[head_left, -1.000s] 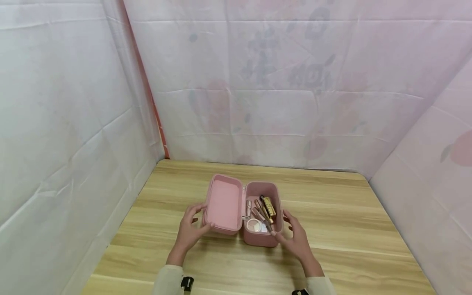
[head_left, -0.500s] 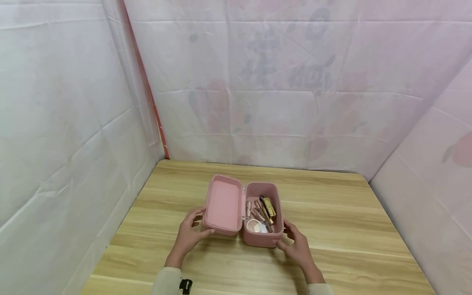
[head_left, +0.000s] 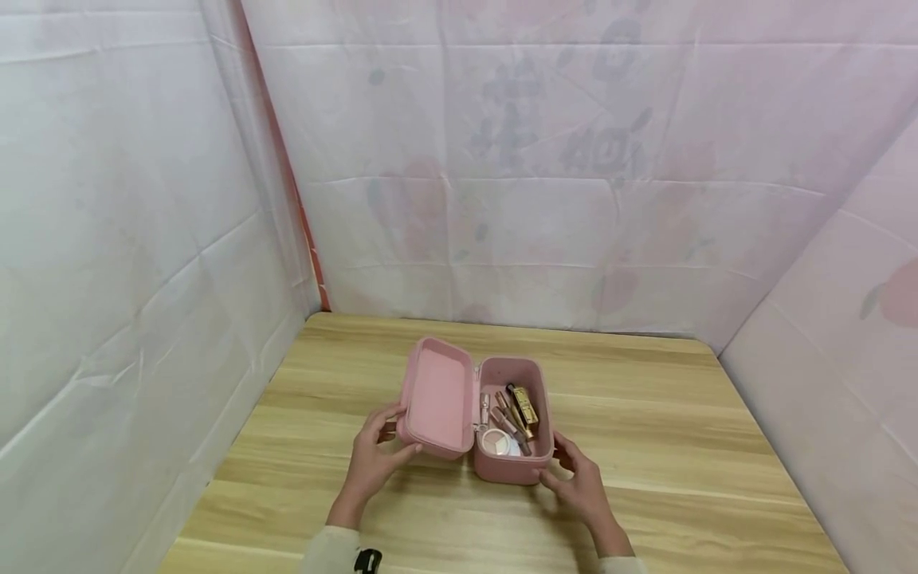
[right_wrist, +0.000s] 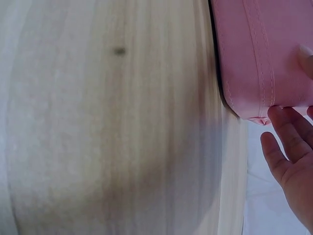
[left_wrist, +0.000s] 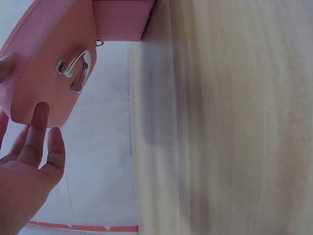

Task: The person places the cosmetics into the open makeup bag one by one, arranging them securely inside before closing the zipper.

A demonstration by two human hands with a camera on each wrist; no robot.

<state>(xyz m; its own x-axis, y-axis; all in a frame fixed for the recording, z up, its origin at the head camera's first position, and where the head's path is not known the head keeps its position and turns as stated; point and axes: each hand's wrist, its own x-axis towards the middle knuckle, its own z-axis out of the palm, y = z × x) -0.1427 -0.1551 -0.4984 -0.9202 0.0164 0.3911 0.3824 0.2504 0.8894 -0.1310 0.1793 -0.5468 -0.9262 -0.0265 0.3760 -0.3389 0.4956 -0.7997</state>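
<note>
A pink makeup case stands open on the table, its lid (head_left: 441, 399) folded out left and its body (head_left: 505, 470) on the right. My left hand (head_left: 373, 461) grips the lid's near left corner, thumb along the front side. In the left wrist view the lid tilts above the tabletop, a silver handle (left_wrist: 86, 67) on its outer face. My right hand (head_left: 582, 482) holds the body's near right corner, thumb on the front wall and fingers on the side. Inside lie a round compact (head_left: 495, 442), a gold and black box (head_left: 526, 405) and several slim cosmetic tubes (head_left: 484, 410).
The wood-grain table (head_left: 645, 414) extends around the case on all sides. Pale printed cloth (head_left: 531, 239) hangs behind it, with more cloth on the left (head_left: 143, 279) and right (head_left: 846, 359). A black band (head_left: 368, 561) sits at the left cuff.
The lid has tilted up slightly, its left side rising with my left hand. My right thumb has slid from the body's rim down onto its front wall.
</note>
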